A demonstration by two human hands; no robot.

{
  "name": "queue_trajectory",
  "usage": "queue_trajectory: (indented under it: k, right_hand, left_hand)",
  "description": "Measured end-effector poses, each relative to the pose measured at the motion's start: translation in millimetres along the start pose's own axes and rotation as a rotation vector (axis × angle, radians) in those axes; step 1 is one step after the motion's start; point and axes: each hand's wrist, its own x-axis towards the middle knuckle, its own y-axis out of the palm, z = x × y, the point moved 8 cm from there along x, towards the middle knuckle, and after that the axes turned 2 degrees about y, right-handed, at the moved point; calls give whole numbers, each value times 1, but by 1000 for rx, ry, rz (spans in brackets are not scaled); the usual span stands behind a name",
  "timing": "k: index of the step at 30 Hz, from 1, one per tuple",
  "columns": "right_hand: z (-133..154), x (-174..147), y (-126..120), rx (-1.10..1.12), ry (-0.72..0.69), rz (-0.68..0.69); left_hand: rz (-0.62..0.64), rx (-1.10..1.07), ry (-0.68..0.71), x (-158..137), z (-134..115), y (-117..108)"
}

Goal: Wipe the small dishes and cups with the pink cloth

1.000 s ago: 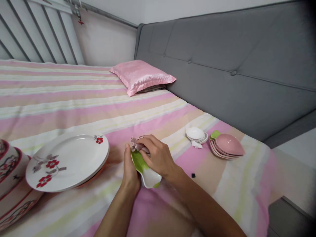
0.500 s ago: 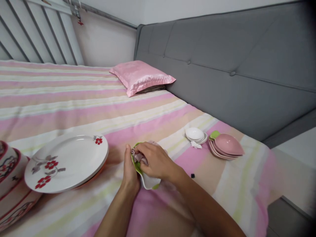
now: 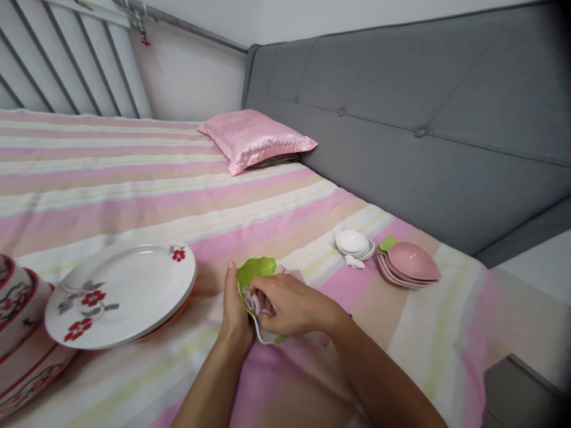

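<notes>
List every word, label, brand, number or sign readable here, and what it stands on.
No readable text anywhere in view.
Top plate: red flowers and leaves, no lettering.
Stacked bowls: dark patterns; one small mark is too small to make out.
Green-and-white dish in the left hand: no lettering shows.

Dish (image 3: pixel 256 268), green and white; cloth (image 3: pixel 255 302), dusty pink.
Left of dish: white plate (image 3: pixel 138 285), red-flowered. Right: pink bowls (image 3: pixel 413 260).

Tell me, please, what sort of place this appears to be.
It is most likely a bedroom, judging by the padded headboard, the pillow beside it and the striped bedspread.
</notes>
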Motion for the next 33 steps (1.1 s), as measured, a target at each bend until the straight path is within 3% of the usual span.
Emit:
queue_trajectory:
  k: [6,12,16,19,22,26,28,30,33]
  right_hand:
    - [4,-7,2,8,-28,52]
    - [4,-12,5,74,-52,175]
    - [7,-22,4,197,-108,315]
    - [5,-31,-5,322,-124,342]
    - [-7,-33,-27,430,-55,173]
    - [-32,-29,-67,364,77,-398]
    - [-37,-28,-75,279,99,-624]
    - [-34,-23,-71,186,86,-725]
    - [-23,-8,-52,20,39,-672]
  left_hand:
    - [-7,-3,-51,-3,1,1]
    - [6,15,5,1,-4,1]
    - [15,-11,45,2,-6,1]
    - [17,-17,69,2,-7,1]
    - [24,-6,72,1,-7,2]
    - [-2,23,103,0,-8,-1]
    - [-4,39,118,1,-9,-1]
    - [10,39,116,1,-8,0]
    - [26,6,104,1,-7,2]
